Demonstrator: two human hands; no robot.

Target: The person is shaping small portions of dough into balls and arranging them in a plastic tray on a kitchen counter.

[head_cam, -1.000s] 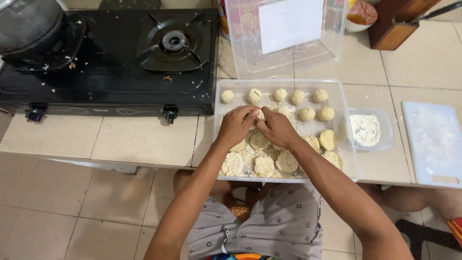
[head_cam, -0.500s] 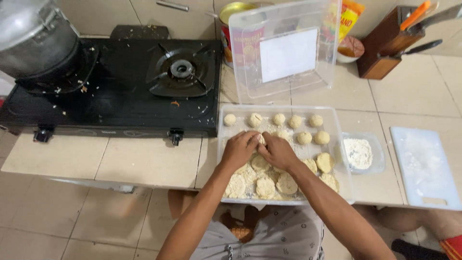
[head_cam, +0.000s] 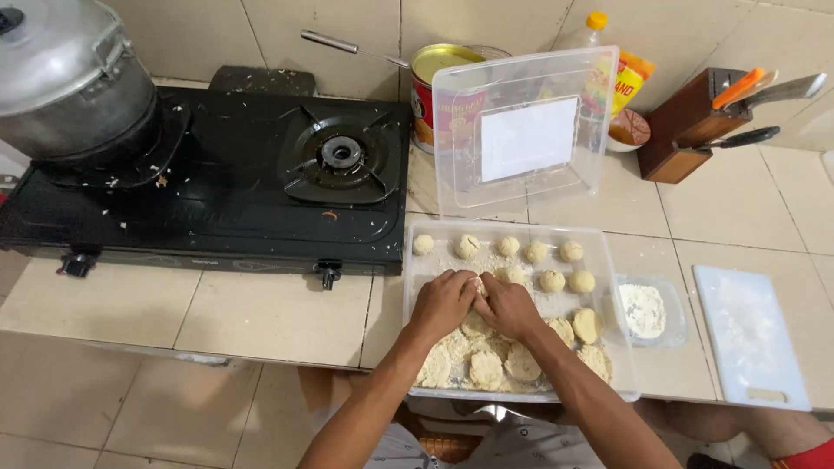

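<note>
figure: both hands working one piece of dough over a clear plastic tray. your left hand [head_cam: 443, 304] and right hand [head_cam: 508, 306] are pressed together, fingertips meeting around a small dough piece [head_cam: 475, 285] held between them just above the tray [head_cam: 608, 260]; both are closed on it, though how tightly you cannot tell.

to do this step well, keep the piece centred between your fingertips and press evenly from both sides so it flattens without cracking at the edge. work low over the tray so crumbs fall inside it. set finished pieces with the flattened rounds [head_cam: 486, 369] beneath your wrists, and draw new ones from the dough balls [head_cam: 537, 252] just beyond your fingertips. the small tub of flour [head_cam: 643, 310] sits to the outside of your right hand, within easy reach if the dough sticks.

hard to make out: the dough piece is almost wholly covered by your fingers, so its shape and thickness cannot be judged. your forearms hide part of the flattened rounds. the tray's upright lid [head_cam: 526, 130] veils the yellow tin [head_cam: 447, 65] and bottle behind it. the pot [head_cam: 69, 82], far off past your left hand on the stove [head_cam: 217, 182], is cut by the frame.
</note>
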